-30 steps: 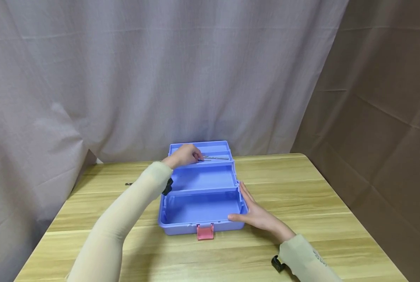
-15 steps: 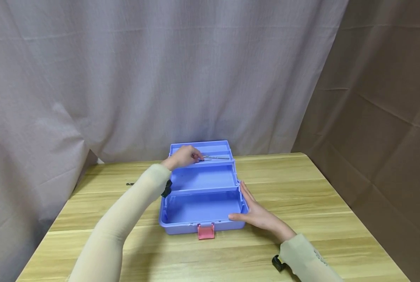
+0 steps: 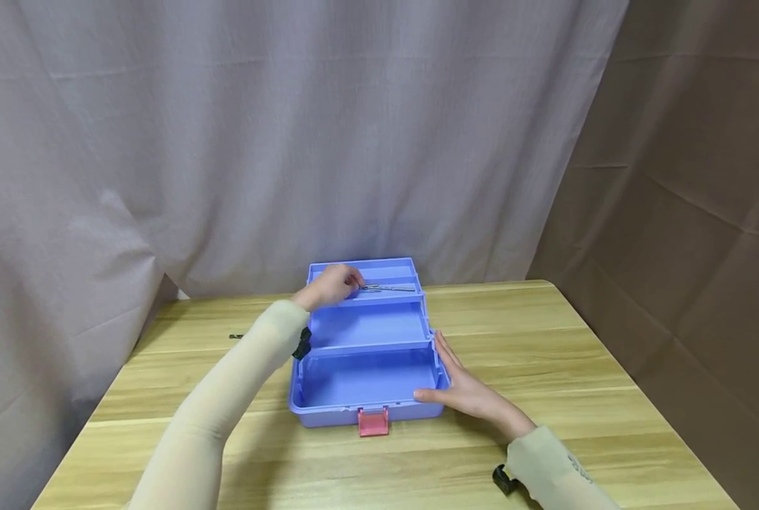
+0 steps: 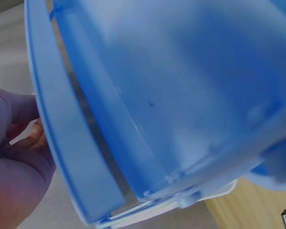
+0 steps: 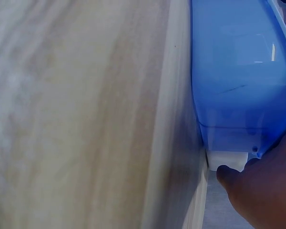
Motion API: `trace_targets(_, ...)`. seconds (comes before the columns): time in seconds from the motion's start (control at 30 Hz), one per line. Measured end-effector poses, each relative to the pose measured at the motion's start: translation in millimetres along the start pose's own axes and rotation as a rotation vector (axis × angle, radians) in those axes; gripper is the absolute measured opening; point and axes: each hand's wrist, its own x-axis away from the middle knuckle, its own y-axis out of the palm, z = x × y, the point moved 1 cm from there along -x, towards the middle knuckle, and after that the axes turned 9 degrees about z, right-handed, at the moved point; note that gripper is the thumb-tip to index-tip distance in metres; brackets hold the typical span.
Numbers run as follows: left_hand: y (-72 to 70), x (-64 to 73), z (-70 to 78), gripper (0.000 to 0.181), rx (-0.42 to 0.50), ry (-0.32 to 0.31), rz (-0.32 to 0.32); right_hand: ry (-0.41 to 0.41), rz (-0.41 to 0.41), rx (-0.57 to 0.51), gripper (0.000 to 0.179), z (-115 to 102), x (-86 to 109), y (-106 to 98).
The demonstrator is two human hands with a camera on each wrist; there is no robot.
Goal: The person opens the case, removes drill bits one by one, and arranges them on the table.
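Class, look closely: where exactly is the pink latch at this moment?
In the head view, the pink latch sits at the middle of the near side of the blue box, to the left of the right hand.

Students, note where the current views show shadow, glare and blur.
Head: soft shadow on the yellowish wooden table beside the pale fabric left sleeve; left wrist: pale sheen across the open blue plastic box, its lower edge blurred; right wrist: small bright reflections on the box's side, table grain smeared, the bare right hand dark.
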Motion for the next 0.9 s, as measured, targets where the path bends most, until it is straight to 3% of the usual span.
trace_targets(0.17,-11.0,-3.0,-5.2,0.016,0.084,-0.033,0.076,0.0,-0.004,-0.001,0.12,0,-0.9,1)
trace_targets(0.47,-29.1,-8.0,-7.3,0.022,0.345,-0.16,0.205,0.0,-0.003,0.004,0.12,-1,-2.1,0)
trace_targets(0.7,-39.9,-4.2,-9.8,0.023,0.492,-0.17,0.253,-0.003,-0.01,0.004,0.12,-2,-3.5,1)
trace_targets(0.9,-58.3,8.5,-25.7,0.026,0.547,-0.218,0.268,-0.021,-0.004,-0.004,0.12,-2,-4.4,2)
